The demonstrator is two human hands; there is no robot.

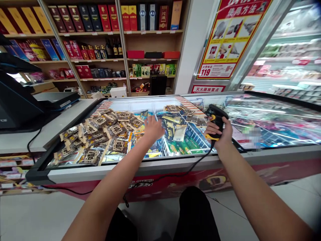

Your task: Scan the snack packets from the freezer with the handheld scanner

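My right hand (224, 134) is wrapped round the handle of a black and yellow barcode scanner (217, 115), held above the chest freezer (100, 172). A black cable (198, 164) hangs from the scanner's handle and runs left across the freezer's front. My left hand (153, 129) is over the middle of the freezer, slightly blurred, fingers stretched out and nothing visible in them. To its left, many small brown snack packets (116, 129) lie in a pile on the freezer's glass top. Right of it, dark and yellow packets (173, 129) show around a white wire basket (195, 134).
A counter (50, 134) with a black checkout machine (17, 97) stands at the left. Behind the freezer are shelves (150, 32) of boxed goods and bottles. A red and yellow poster (227, 36) hangs at the back right. Blurred shelving (296, 60) lies beyond.
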